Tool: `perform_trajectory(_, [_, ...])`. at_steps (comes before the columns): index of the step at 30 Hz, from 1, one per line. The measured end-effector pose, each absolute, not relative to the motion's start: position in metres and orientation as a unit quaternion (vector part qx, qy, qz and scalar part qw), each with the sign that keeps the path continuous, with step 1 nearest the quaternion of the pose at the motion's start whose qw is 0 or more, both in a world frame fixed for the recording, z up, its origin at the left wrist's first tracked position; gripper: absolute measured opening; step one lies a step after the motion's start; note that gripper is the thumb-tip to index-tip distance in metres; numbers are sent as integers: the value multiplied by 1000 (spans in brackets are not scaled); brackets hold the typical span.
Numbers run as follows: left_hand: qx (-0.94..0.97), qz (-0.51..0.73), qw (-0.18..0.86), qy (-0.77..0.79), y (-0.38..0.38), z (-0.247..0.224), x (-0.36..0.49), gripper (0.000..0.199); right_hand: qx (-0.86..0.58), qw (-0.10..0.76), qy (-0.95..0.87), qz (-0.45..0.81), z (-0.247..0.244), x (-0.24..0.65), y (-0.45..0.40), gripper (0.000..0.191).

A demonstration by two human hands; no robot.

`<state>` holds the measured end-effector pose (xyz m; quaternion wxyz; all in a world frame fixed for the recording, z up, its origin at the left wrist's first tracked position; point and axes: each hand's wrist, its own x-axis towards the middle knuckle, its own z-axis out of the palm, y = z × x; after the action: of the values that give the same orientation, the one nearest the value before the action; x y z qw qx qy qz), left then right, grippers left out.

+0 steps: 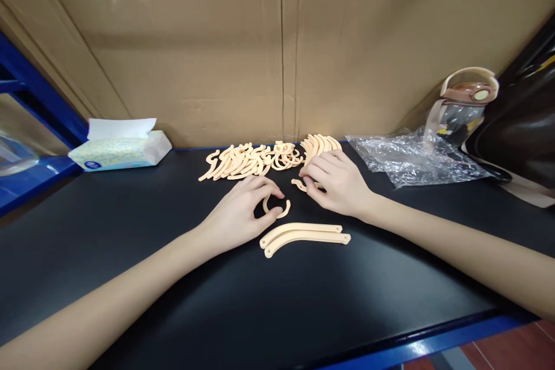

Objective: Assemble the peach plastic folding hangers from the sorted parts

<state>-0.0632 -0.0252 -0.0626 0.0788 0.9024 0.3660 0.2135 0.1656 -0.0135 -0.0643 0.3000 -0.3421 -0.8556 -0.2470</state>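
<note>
My left hand (pixel 247 208) is at a C-shaped beige piece (pixel 284 210), thumb and fingers curved around its left side with a gap between the tips. My right hand (pixel 332 182) is over a small wavy beige piece (pixel 298 184), its fingers bent down onto it; part of the piece is hidden under them. Nearer to me, two long curved beige strips (pixel 303 231) with holes at their ends lie side by side. Behind my hands are a pile of hooked pieces (pixel 238 162), a cluster of ring-like pieces (pixel 285 156) and a row of curved strips (pixel 319 144).
On the black table (pixel 277 306), a tissue pack (pixel 121 149) stands at the back left. Crumpled clear plastic (pixel 425 159) lies at the back right, beside a bottle (pixel 463 110) with a strap. A cardboard wall (pixel 195 52) rises behind.
</note>
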Motion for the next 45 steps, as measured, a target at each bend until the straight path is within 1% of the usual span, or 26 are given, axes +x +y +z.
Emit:
perform_trajectory(4, [902,208,100,365,-21,-65,-64,22,-360,252,-870,-224,-60,164,-13,23])
perform_trajectory(8, [901,210,91,367,-19,-65,-66,24,-409,191,-882,-134,-43,172,-9,29])
perform_trajectory(13, [910,191,75,361,-19,-66,-66,23,-428,149,-891,-23,-25,189,-3,25])
perform_trajectory(18, [911,187,73,361,-19,-66,-65,24,-378,124,-916,63,-29,195,5,39])
perform_trajectory(21, [910,184,75,364,-19,-66,-65,24,-365,138,-918,77,-37,192,9,43])
perform_trajectory(24, [910,185,76,364,-19,-65,-64,24,-370,177,-908,79,-41,190,11,34])
perform_trajectory(27, [909,189,75,365,-20,-65,-64,24,-355,174,-916,72,-44,188,11,24])
perform_trajectory(30, [907,189,75,368,-20,-65,-64,24,-346,162,-922,64,-47,186,10,20])
perform_trajectory(33, [909,188,74,366,-19,-65,-64,24,-356,178,-912,96,-49,186,10,18])
perform_trajectory(35, [909,188,73,365,-19,-65,-65,24,-364,195,-903,120,-50,186,11,18])
perform_trajectory(38, [909,186,75,365,-19,-65,-65,23,-373,213,-895,124,-51,187,13,20])
perform_trajectory(45, [908,186,80,368,-20,-65,-64,23,-386,191,-896,112,-53,185,11,22])
